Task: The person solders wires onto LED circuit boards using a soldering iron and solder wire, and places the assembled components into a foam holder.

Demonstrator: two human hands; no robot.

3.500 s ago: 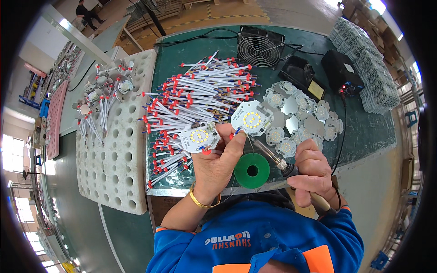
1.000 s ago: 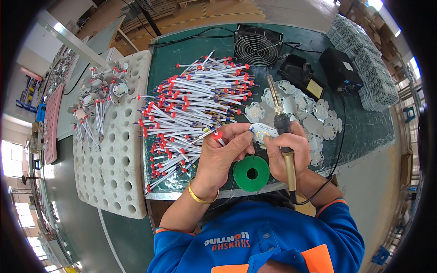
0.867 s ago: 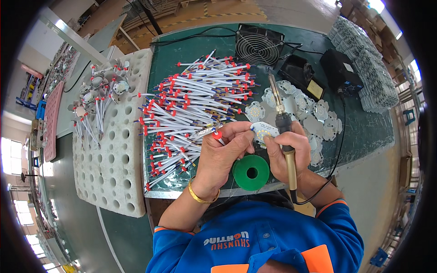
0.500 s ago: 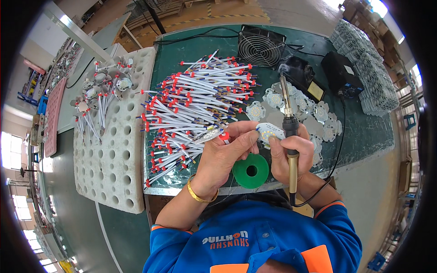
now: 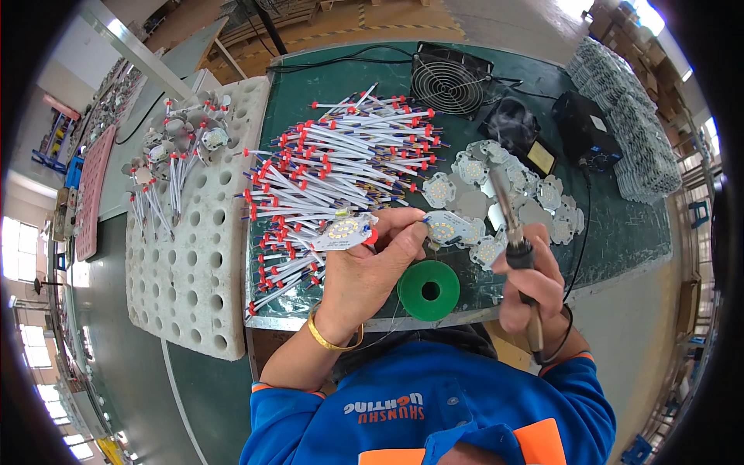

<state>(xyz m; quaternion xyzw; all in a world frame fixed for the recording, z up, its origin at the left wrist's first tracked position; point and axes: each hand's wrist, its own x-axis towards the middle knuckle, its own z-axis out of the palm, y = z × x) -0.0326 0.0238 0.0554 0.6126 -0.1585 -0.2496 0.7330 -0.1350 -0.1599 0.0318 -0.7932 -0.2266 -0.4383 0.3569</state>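
Observation:
My left hand (image 5: pixel 364 271) is closed, pinching a small LED board (image 5: pixel 445 229) between thumb and forefinger. A second LED board (image 5: pixel 345 231), with a red cap beside it, juts out from the far side of the same hand; how it is gripped is hidden. My right hand (image 5: pixel 536 283) wraps round a soldering iron (image 5: pixel 519 252), whose blurred metal shaft points up and away, apart from the boards. Close below the pinched board sits a green solder spool (image 5: pixel 428 304), with a thin wire running near it.
White cables (image 5: pixel 341 155) with red caps lie heaped left of centre. Loose LED boards (image 5: pixel 469 169) spread to the right, near a fan (image 5: pixel 451 81), a smoking iron stand (image 5: pixel 510 124) and a black power unit (image 5: pixel 585 128). Board stacks (image 5: pixel 628 116) line the right edge; a holed foam block (image 5: pixel 186 263) stands left.
My right hand has drawn away rightward from the pinched board with the soldering iron. My left hand has shifted slightly left and turned, so the second board's LED face shows more.

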